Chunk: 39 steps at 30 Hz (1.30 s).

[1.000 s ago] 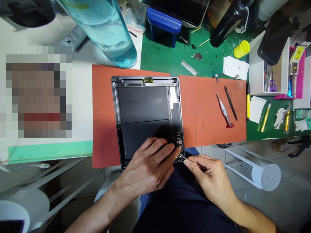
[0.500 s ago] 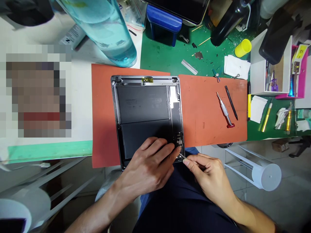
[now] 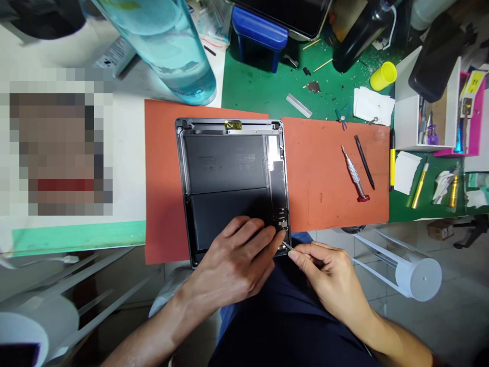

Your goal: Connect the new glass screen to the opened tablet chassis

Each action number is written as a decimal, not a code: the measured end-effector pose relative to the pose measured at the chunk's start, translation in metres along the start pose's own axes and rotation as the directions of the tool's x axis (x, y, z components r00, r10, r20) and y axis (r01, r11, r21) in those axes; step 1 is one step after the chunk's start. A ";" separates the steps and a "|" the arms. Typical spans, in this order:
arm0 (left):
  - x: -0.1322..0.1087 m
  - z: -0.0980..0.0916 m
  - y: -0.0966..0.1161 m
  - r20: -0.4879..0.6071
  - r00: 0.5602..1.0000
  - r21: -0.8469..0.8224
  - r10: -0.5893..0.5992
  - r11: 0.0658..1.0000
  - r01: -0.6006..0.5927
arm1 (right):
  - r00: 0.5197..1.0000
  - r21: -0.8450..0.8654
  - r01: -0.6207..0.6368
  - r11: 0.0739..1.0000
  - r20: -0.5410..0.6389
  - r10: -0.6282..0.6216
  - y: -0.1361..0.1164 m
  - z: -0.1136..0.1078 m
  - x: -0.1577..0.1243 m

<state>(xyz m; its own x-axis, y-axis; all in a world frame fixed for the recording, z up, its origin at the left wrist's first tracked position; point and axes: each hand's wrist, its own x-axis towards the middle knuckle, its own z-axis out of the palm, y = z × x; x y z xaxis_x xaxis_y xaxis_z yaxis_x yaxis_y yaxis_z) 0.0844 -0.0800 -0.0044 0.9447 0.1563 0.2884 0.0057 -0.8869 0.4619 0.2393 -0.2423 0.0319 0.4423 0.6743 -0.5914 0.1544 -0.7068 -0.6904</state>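
An opened tablet (image 3: 229, 168) lies face-up on an orange mat (image 3: 328, 173), its two black battery cells showing. My left hand (image 3: 237, 262) rests on the tablet's lower right corner, fingers curled with the tips pressing near a small connector on the board strip. My right hand (image 3: 328, 280) sits just off the table edge and pinches a thin metal tool (image 3: 289, 247). The tool's tip meets the tablet's bottom right corner beside my left fingertips.
A screwdriver with a red cap (image 3: 354, 176) and a black spudger (image 3: 363, 162) lie on the mat's right part. A large blue water bottle (image 3: 164, 46) stands behind the tablet. Beyond lie a yellow cap (image 3: 383, 76), white wipes (image 3: 372, 106), a shelf box (image 3: 428, 102) and a blue stand (image 3: 260, 38).
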 end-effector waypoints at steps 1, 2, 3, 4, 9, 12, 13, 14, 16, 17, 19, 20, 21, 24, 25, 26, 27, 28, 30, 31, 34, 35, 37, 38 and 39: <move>0.000 0.000 0.000 0.000 1.000 0.005 0.002 1.000 -0.002 | 1.000 -0.011 0.001 1.000 0.003 -0.001 0.000 0.000 0.000; 0.000 0.000 0.000 -0.003 1.000 0.006 0.006 1.000 -0.006 | 1.000 -0.026 0.004 1.000 0.006 -0.004 0.000 -0.001 -0.002; 0.000 0.000 0.000 -0.006 1.000 0.006 0.009 1.000 -0.009 | 1.000 -0.044 0.007 0.999 0.011 -0.007 0.000 -0.003 -0.003; 0.000 0.000 0.000 -0.012 1.000 0.005 0.012 1.000 -0.012 | 1.000 -0.062 0.009 0.998 0.015 -0.008 0.000 -0.005 -0.006; -0.001 0.001 0.000 -0.044 0.999 0.009 0.015 1.000 -0.015 | 0.998 -0.143 -0.051 0.988 0.033 0.056 0.002 -0.027 -0.017; -0.001 0.002 0.000 -0.062 0.998 0.019 0.027 0.999 -0.025 | 0.997 -0.118 -0.053 0.992 -0.063 0.046 0.001 -0.033 -0.010; -0.001 0.002 0.000 -0.059 0.998 0.021 0.026 0.999 -0.025 | 0.995 -0.087 -0.030 0.996 -0.101 0.021 0.000 -0.031 -0.004; -0.001 0.002 0.000 -0.051 0.998 0.022 0.023 1.000 -0.021 | 0.992 -0.058 0.001 0.998 -0.128 -0.009 -0.001 -0.029 0.002; -0.002 0.002 0.000 -0.033 0.999 0.024 0.016 1.000 -0.015 | 0.987 -0.027 0.063 0.998 -0.145 -0.066 -0.005 -0.021 0.015; -0.002 0.003 0.000 -0.035 0.999 0.025 0.019 1.000 -0.018 | 0.986 -0.027 0.084 0.996 -0.145 -0.087 -0.007 -0.017 0.021; -0.003 0.004 0.000 -0.048 0.999 0.028 0.026 0.999 -0.024 | 0.982 -0.043 0.112 0.993 -0.147 -0.117 -0.011 -0.010 0.028; -0.003 0.004 0.000 -0.052 0.998 0.028 0.027 0.999 -0.025 | 0.981 -0.054 0.120 0.991 -0.145 -0.126 -0.013 -0.008 0.029; -0.004 0.005 -0.001 -0.056 0.998 0.024 0.025 0.999 -0.024 | 0.981 -0.065 0.126 0.990 -0.141 -0.134 -0.015 -0.007 0.030; -0.004 0.005 -0.001 -0.055 0.998 0.011 0.021 1.000 -0.020 | 0.982 -0.090 0.136 0.987 -0.119 -0.146 -0.018 -0.006 0.029; -0.004 0.005 -0.001 -0.058 0.998 0.008 0.021 1.000 -0.021 | 0.983 -0.095 0.137 0.986 -0.113 -0.147 -0.019 -0.006 0.029; -0.003 0.005 -0.001 -0.062 0.998 0.007 0.024 1.000 -0.024 | 0.983 -0.098 0.137 0.986 -0.110 -0.148 -0.019 -0.006 0.029; -0.003 0.005 -0.001 -0.065 0.998 0.006 0.026 1.000 -0.026 | 0.983 -0.098 0.136 0.986 -0.110 -0.146 -0.020 -0.006 0.029; -0.003 0.005 -0.001 -0.067 0.997 0.006 0.027 1.000 -0.027 | 0.984 -0.096 0.134 0.986 -0.107 -0.144 -0.020 -0.006 0.029; -0.003 0.005 0.000 -0.068 0.997 0.007 0.020 1.000 -0.020 | 0.985 -0.089 0.130 0.987 -0.103 -0.139 -0.020 -0.006 0.030; -0.003 0.005 0.000 -0.070 0.997 0.008 0.015 1.000 -0.014 | 0.985 -0.086 0.127 0.988 -0.102 -0.136 -0.020 -0.006 0.030; -0.002 0.002 0.000 -0.071 0.998 0.013 -0.002 1.000 0.003 | 0.987 -0.087 0.118 0.989 -0.102 -0.127 -0.020 -0.005 0.031; -0.001 0.001 0.000 -0.069 0.998 0.017 0.004 1.000 -0.003 | 0.987 -0.090 0.117 0.989 -0.103 -0.126 -0.020 -0.005 0.031; -0.001 -0.002 0.000 -0.052 0.998 0.033 0.024 0.999 -0.022 | 0.986 -0.099 0.117 0.988 -0.106 -0.128 -0.020 -0.005 0.031; 0.000 -0.002 -0.001 -0.037 0.999 0.043 0.032 0.999 -0.031 | 0.986 -0.105 0.119 0.987 -0.106 -0.130 -0.020 -0.005 0.031; 0.000 -0.003 -0.001 -0.028 0.999 0.054 0.045 0.998 -0.043 | 0.985 -0.110 0.123 0.986 -0.106 -0.134 -0.020 -0.005 0.031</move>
<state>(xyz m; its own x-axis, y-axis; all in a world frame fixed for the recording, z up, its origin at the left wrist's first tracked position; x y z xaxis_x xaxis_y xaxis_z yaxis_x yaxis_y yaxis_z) 0.0834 -0.0782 -0.0027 0.9345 0.1286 0.3318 -0.0170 -0.9152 0.4027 0.2543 -0.2079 0.0297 0.5088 0.7365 -0.4457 0.3039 -0.6381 -0.7075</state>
